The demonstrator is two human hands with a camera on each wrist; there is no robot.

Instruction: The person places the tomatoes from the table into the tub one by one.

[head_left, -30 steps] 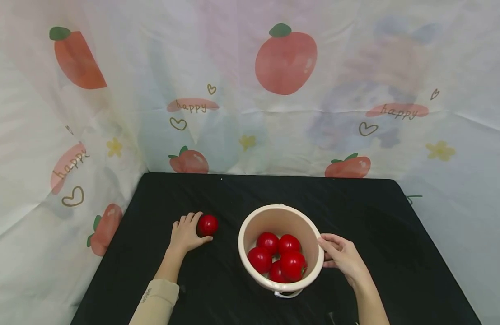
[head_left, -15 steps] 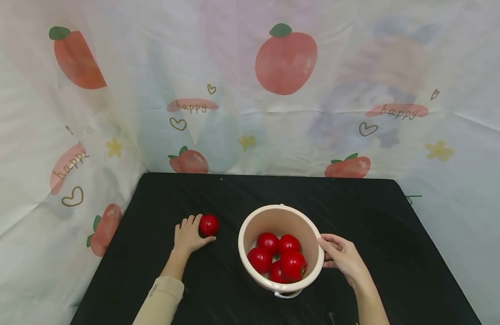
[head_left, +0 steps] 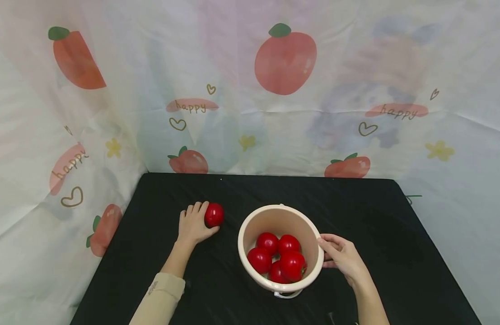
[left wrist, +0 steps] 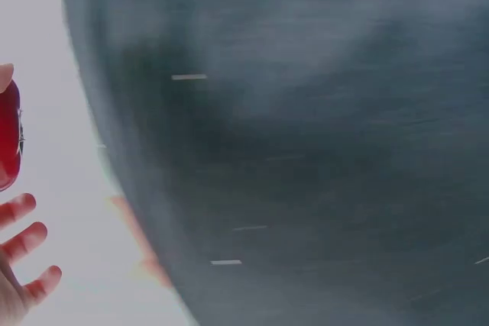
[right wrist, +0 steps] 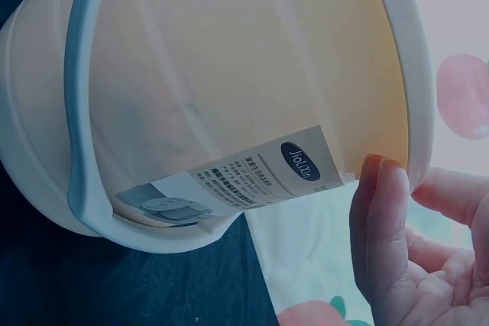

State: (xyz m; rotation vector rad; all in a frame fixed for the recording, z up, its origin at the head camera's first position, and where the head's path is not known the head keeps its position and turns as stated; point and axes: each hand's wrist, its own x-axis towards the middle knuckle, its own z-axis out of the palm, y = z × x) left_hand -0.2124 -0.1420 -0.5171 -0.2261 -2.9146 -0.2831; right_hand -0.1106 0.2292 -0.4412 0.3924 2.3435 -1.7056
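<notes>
My left hand [head_left: 193, 224] grips a shiny red tomato [head_left: 214, 215] left of the bucket, with thumb and fingers around its near side. In the left wrist view the same tomato [left wrist: 9, 137] shows only partly at the left edge, its dark leafy end turned aside. A pale cream bucket [head_left: 250, 216] stands upright in the middle, with several red tomatoes [head_left: 292, 265] lying in its bottom. On the bucket's right side my right hand [head_left: 346, 258] pinches the rim between thumb and fingers. The right wrist view shows that hand [right wrist: 412, 257] at the rim, near a paper label [right wrist: 252, 177].
A black cloth-covered table [head_left: 367, 216] lies under everything. The bucket's white handle [head_left: 288, 295] hangs down at its near side. Behind and to the left hangs a pale curtain [head_left: 241, 67] printed with fruit, hearts and "happy". A small dark object [head_left: 331, 318] shows at the near edge.
My left hand has closed in on the tomato and moved it up and slightly right in the head view. My right hand and the bucket have stayed still.
</notes>
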